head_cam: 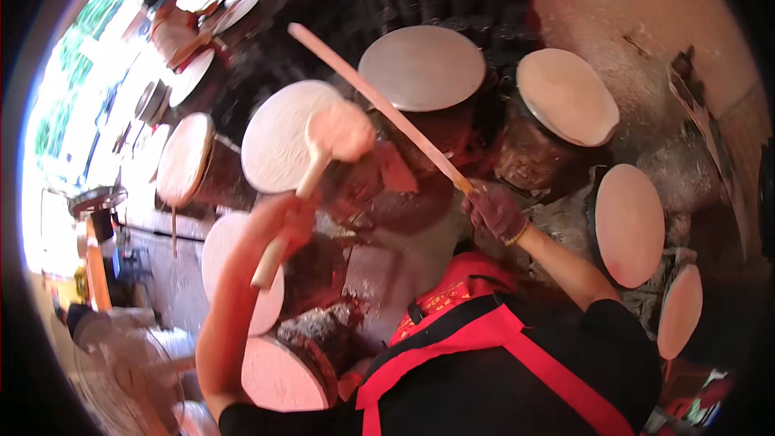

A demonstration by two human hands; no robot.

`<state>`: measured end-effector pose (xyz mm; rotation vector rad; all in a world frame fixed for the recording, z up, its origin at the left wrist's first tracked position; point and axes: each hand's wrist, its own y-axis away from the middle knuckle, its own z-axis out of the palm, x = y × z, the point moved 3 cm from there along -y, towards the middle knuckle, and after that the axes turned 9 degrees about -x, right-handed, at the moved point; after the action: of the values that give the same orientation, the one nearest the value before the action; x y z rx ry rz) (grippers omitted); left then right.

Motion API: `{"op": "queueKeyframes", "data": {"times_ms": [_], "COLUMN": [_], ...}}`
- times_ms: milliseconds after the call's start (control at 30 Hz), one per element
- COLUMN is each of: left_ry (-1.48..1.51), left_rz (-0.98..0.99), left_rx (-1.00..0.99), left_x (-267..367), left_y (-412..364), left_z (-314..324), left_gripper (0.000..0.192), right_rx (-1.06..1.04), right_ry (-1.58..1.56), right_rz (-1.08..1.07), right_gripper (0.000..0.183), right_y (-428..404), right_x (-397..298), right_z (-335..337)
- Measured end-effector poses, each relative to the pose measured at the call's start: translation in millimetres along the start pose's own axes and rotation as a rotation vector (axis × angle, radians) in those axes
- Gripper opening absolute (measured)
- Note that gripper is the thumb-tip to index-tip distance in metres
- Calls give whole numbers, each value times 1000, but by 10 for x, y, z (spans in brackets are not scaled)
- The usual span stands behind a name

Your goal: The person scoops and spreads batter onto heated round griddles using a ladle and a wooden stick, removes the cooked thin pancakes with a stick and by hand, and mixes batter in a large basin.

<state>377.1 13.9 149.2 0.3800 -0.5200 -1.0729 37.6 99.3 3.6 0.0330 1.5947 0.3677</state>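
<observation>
My left hand (293, 221), bare, grips the handle of a wooden ladle (313, 177). Pale batter or dough covers the ladle's head, which is over a round griddle (275, 139) coated in pale batter. In my right hand (496, 209), which wears a dark glove, is the end of a long flat wooden stick (378, 100). The stick slants up and left, its far end past a greyish round griddle (424, 66). Right of that, a thick cream-coloured layer (566, 97) covers another griddle and hangs slightly over its edge.
More coated griddles (629, 227) (281, 375) (184, 160) stand around me on drum-like stoves. A person (175, 36) works among griddles at the upper left. A fan (97, 200) stands at the left. A stained wall (636, 6) rises at the upper right.
</observation>
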Motion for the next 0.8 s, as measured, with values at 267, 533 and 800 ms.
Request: {"op": "queueKeyframes", "data": {"times_ms": [267, 533, 800], "left_ry": [-2022, -1626, -721], "left_rz": [797, 827, 758], "left_rx": [423, 456, 272], "left_x": [953, 857, 663], "left_y": [-2465, -4105, -5024], "left_z": [1554, 1268, 911], "left_gripper": [32, 28, 19], "right_rx": [477, 242, 626], "right_ry": [1384, -366, 194], "right_rz": [-564, 175, -58], "right_gripper": [42, 49, 43], "right_y": [-1172, -1411, -1589], "right_x": [-1045, -207, 640], "right_z": [-1572, -2259, -1942]}}
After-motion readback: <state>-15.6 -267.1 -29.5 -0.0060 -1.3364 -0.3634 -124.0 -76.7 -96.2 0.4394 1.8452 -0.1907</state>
